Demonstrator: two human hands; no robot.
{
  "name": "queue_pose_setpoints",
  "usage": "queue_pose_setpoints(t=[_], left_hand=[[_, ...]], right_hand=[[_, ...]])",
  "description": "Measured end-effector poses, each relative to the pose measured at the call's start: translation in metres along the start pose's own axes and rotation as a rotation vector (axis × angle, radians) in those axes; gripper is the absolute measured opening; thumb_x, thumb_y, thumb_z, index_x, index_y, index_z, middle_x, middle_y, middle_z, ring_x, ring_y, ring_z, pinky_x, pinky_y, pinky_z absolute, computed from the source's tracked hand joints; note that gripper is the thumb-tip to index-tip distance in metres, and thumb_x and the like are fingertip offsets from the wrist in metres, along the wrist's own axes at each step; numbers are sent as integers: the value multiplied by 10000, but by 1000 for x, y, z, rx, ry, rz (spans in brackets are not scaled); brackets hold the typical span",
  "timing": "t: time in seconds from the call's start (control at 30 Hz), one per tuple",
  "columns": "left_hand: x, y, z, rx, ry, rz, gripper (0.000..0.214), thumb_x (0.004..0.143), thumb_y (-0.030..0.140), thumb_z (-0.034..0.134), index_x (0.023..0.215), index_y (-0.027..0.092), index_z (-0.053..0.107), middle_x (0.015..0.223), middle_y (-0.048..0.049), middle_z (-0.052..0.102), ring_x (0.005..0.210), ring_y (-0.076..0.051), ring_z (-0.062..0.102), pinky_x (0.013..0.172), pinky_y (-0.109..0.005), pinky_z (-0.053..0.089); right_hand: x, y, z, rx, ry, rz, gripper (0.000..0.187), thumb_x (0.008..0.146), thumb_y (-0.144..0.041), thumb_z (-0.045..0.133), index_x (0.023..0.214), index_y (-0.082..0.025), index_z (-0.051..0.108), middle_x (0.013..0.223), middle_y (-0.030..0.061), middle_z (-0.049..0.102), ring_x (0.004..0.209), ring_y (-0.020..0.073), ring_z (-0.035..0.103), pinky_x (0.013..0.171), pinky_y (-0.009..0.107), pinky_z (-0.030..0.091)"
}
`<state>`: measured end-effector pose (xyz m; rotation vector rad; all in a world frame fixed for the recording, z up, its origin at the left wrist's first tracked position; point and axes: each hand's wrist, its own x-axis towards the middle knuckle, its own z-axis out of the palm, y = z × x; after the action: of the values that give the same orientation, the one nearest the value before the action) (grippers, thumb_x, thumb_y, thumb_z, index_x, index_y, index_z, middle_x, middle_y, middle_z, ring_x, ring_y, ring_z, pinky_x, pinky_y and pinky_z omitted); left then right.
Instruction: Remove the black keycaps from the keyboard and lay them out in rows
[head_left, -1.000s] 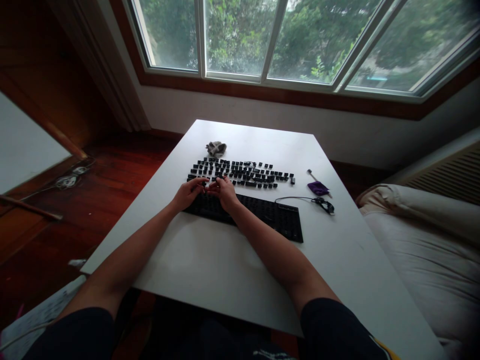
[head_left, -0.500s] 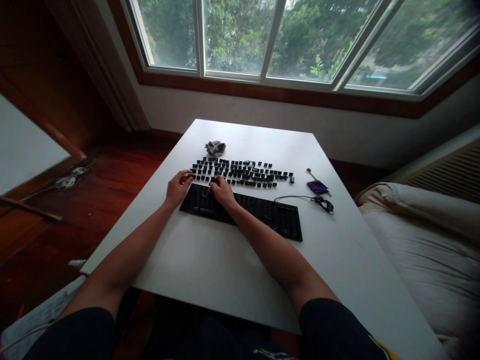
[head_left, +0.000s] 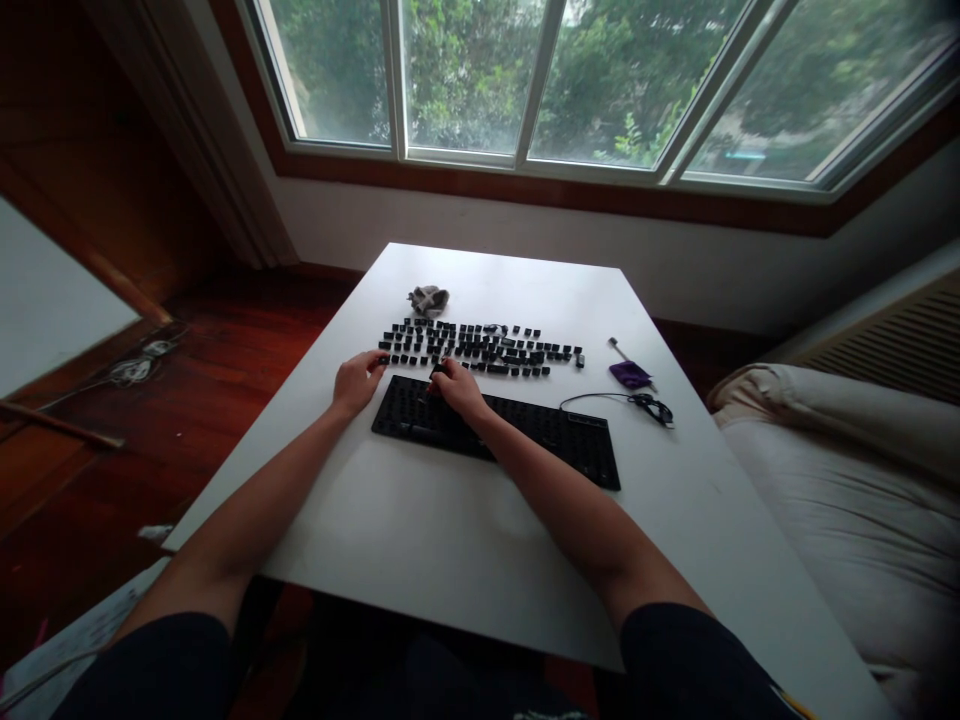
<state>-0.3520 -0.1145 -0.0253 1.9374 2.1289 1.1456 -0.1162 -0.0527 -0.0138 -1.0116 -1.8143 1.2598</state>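
Note:
My left hand (head_left: 358, 382) is at the left end of the nearest row of loose keycaps, with thumb and forefinger around a black keycap (head_left: 383, 360). My right hand (head_left: 459, 388) is closed in a pinch over the upper left part of the black keyboard (head_left: 540, 428). A small dark thing (head_left: 436, 371) shows at its fingertips, too small to name. The keyboard lies slightly aslant on the white table, and my right forearm hides part of it. Behind it, several rows of loose black keycaps (head_left: 480, 345) are spread out.
A crumpled grey cloth (head_left: 428, 300) lies beyond the keycaps. To the right are a purple cloth (head_left: 630, 374) with a thin-handled tool (head_left: 616, 347) beside it, and the coiled black cable (head_left: 651, 407). The white table (head_left: 420, 540) stands near a window; a pale padded seat (head_left: 795, 480) is at right.
The keyboard has shifted a little to the right and towards me, and my right hand has moved right with it. My left fingers have come closer around the keycap at the row's end.

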Motion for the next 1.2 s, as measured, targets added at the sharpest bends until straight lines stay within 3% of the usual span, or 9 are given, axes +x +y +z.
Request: queue_pose_setpoints(t=[0.17,0.33,0.57,0.87,1.03,1.2], left_hand=[[7,-1,4,272,-9,52,262,863,299,667,1100,299,781,1133,-96,657,1098,-314,534,939,-461,417],[12,-4,8,346,-49,33,263,850,301,678,1087,332,787,1186,-92,627,1142,-338,480,924,-478,393],[13,2,10,335,-58,-14,263,846,287,664,1082,323,776,1187,-92,608,1158,-336,471,952,-475,386],[12,-2,14,251,-32,28,246,833,256,661,1043,307,779,1160,-97,631,1148,-340,480,950,-488,385],[8,3,10,208,3,56,276,846,254,646,1093,293,765,1140,-99,639,1129,-330,499,954,-484,392],[1,15,7,104,-41,207,192,900,290,607,998,264,770,1102,-74,665,1114,-287,532,1010,-462,393]], right_hand=[[-13,6,-6,47,37,38,36,841,-232,586,860,-243,557,721,-17,697,778,203,710,787,353,581],[-20,0,-9,77,9,29,51,845,-244,602,883,-240,569,738,-18,706,801,202,717,812,356,577],[-22,-5,-11,68,6,40,52,851,-250,605,882,-236,566,739,-21,705,789,190,711,821,344,569],[-23,-9,-13,65,-6,30,61,848,-263,620,885,-237,578,733,-26,696,780,191,693,792,335,557],[-27,-10,-9,-77,-15,-95,87,851,-296,612,897,-223,603,741,-27,662,722,166,620,731,282,492],[-37,-18,0,-158,-134,-209,110,849,-316,610,880,-210,610,689,-48,603,632,128,515,632,239,398]])
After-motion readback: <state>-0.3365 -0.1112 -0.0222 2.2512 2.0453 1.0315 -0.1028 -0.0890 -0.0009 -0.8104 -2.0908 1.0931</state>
